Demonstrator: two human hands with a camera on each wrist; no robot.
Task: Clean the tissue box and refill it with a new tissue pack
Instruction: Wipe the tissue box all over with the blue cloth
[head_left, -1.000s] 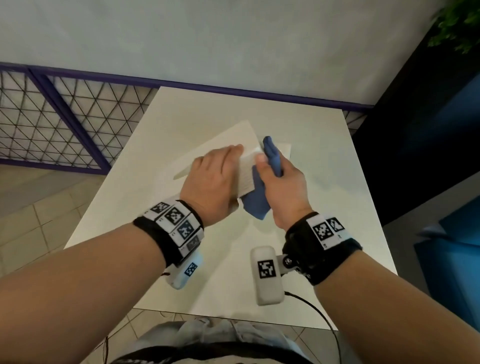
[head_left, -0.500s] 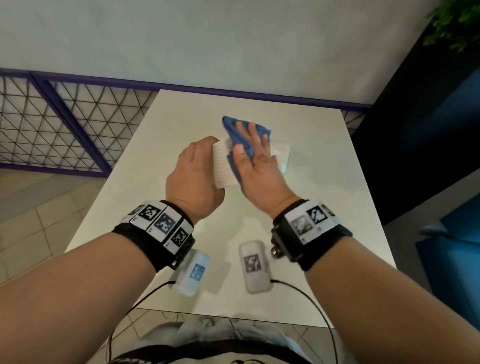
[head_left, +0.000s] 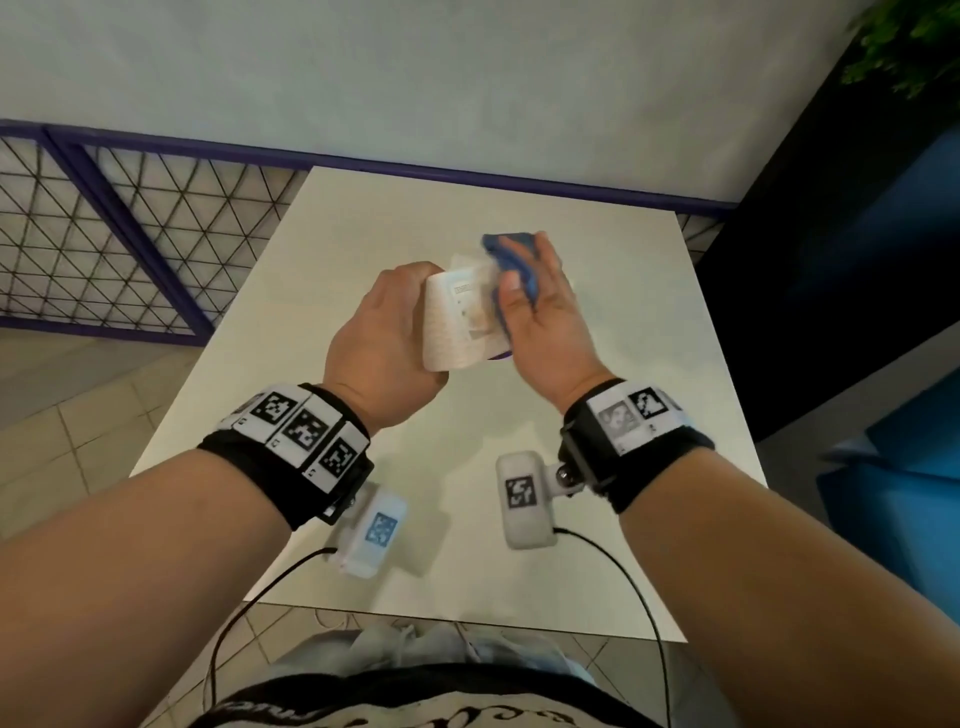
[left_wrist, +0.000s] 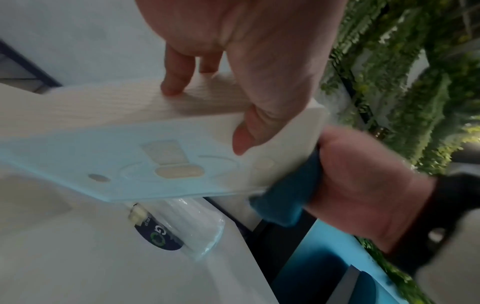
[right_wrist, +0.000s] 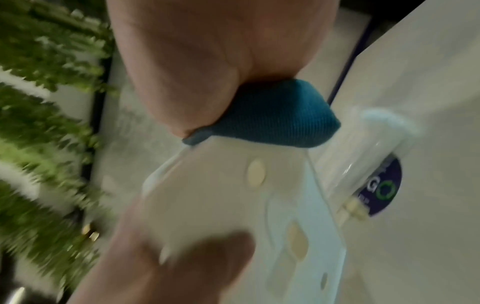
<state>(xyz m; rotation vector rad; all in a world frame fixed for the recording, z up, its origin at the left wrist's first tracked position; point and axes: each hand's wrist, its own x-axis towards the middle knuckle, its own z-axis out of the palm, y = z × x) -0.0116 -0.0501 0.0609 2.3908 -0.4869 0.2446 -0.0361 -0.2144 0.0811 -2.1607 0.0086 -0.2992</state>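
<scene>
My left hand (head_left: 384, 343) grips the white tissue box (head_left: 460, 322) above the table, tilted so its underside with a label faces me. In the left wrist view the thumb lies on the underside (left_wrist: 155, 164) and the fingers curl over the textured side. My right hand (head_left: 545, 322) holds a blue cloth (head_left: 511, 254) against the box's right edge, thumb on the near side. The cloth (right_wrist: 272, 115) bunches under the palm at the box corner. A clear-wrapped tissue pack (left_wrist: 192, 222) with a dark round label lies on the table below the box; the head view hides it.
The white table (head_left: 467, 545) has its near edge by my body. A purple railing with wire mesh (head_left: 130, 249) stands to the left. Dark wall and blue furniture (head_left: 883, 493) are on the right, with green plants (head_left: 914, 41) above.
The left hand has tipped the box up so its underside faces me. The right hand with the cloth has slid from the box's face to its right edge.
</scene>
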